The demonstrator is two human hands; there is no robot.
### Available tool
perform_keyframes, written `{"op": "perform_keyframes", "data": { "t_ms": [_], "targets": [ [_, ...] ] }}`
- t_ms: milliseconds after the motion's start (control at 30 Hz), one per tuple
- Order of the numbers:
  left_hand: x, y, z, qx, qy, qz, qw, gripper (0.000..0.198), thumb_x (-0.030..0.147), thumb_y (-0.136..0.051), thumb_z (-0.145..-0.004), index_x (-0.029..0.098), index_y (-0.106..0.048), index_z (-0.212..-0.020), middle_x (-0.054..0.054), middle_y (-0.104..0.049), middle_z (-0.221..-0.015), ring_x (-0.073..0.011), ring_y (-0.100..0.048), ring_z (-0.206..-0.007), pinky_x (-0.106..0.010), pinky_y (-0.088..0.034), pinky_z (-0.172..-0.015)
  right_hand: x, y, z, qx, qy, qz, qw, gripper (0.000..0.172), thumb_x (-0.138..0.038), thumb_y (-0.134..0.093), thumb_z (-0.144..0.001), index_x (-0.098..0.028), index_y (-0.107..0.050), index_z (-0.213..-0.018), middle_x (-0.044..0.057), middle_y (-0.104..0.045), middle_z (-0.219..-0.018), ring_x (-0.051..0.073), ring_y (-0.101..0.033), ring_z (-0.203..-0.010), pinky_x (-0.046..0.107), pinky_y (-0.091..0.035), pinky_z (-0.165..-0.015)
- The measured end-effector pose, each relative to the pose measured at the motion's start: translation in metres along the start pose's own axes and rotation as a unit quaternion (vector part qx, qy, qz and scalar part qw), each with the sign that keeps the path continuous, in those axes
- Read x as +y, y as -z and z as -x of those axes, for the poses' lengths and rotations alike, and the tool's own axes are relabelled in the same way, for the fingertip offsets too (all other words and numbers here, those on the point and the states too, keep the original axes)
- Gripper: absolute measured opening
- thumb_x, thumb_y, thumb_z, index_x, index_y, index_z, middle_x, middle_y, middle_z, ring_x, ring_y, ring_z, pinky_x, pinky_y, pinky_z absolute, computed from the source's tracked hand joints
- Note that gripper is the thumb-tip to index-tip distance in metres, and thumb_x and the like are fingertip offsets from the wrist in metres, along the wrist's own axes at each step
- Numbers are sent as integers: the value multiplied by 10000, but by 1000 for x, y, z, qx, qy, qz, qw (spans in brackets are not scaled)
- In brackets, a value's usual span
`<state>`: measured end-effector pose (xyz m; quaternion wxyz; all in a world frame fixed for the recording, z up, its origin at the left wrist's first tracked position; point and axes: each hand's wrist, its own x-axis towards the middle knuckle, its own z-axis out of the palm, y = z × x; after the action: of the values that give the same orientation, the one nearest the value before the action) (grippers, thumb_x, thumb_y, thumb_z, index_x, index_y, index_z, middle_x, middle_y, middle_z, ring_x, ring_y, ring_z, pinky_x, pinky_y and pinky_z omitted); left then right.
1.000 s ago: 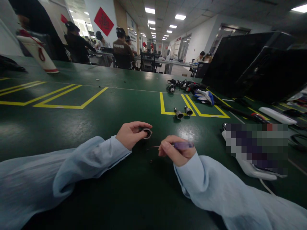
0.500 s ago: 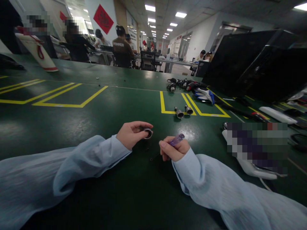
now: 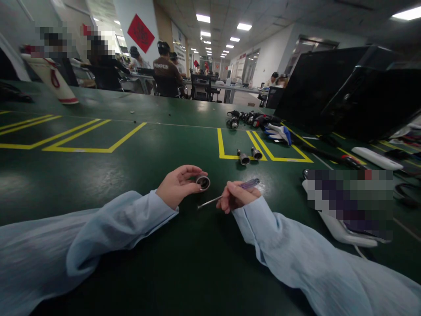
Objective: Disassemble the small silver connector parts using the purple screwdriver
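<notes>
My left hand rests on the green table and pinches a small round metal part between thumb and fingers, its open end facing me. My right hand is closed around a screwdriver with a clear purple handle. Its thin metal shaft points left and down, the tip resting on the table just below the round part. Both arms wear light blue sleeves.
Two small metal cylinders stand inside a yellow-taped box. Behind them lie a pile of dark parts and a blue-white glove. Black monitors stand at right. A white device lies near my right arm. People sit at far desks.
My right hand has turned the screwdriver so its shaft now shows, pointing left at the table below the round part. The left hand has tilted the part slightly.
</notes>
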<state>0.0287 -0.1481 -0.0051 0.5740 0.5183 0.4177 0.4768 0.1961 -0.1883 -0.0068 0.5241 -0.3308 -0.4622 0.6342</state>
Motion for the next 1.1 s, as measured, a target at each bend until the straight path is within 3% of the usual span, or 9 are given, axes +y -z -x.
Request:
{"op": "perform_keyframes", "data": {
  "t_ms": [100, 200, 267, 567, 867, 1100],
  "targets": [
    [2, -1, 1, -6, 5, -17, 1000, 297, 118, -698, -538, 114, -587, -813, -60, -660, -874, -191, -637, -768, -368, -521, -742, -1, 0, 2, 48, 155, 93, 982, 209, -338, -543, -747, -161, -584, -645, 5, -597, -551, 107, -556, -510, 237, -459, -495],
    [4, 0, 2, -15, 9, -31, 999, 307, 139, -696, -549, 108, -606, -841, -52, -666, -818, -174, -640, -705, -330, -535, -691, 1, -3, 4, 63, 289, 241, 924, 163, -260, -519, -764, -168, -599, -655, 13, -601, -586, 113, -556, -548, 255, -454, -538],
    [5, 0, 3, -16, 10, -35, 999, 304, 141, -692, -550, 109, -611, -842, -45, -670, -787, -169, -641, -689, -316, -537, -682, 2, -4, 6, 52, 336, 311, 887, 155, -233, -507, -764, -168, -603, -662, 19, -605, -604, 115, -553, -565, 259, -448, -558],
    [8, -3, 5, -22, 5, -57, 998, 290, 168, -687, -555, 123, -621, -834, -37, -687, -742, -173, -650, -679, -306, -537, -685, -1, -4, 5, 7, 418, 432, 799, 103, -166, -476, -778, -179, -572, -741, 31, -626, -673, 120, -565, -619, 257, -459, -610],
    [11, -5, 7, -7, -24, -112, 993, 222, 166, -650, -572, 110, -631, -785, -35, -693, -680, -151, -651, -632, -241, -536, -619, -3, -6, 6, -18, 419, 480, 771, 103, -162, -482, -783, -149, -572, -735, 59, -634, -683, 124, -562, -624, 247, -453, -614],
    [15, -7, 8, 5, -25, -120, 993, 232, 168, -654, -553, 108, -661, -777, -44, -702, -698, -176, -657, -663, -273, -542, -663, -6, -7, 8, -24, 421, 498, 758, 107, -138, -479, -774, -127, -579, -737, 80, -640, -686, 132, -563, -623, 253, -460, -606]
  ]
}}
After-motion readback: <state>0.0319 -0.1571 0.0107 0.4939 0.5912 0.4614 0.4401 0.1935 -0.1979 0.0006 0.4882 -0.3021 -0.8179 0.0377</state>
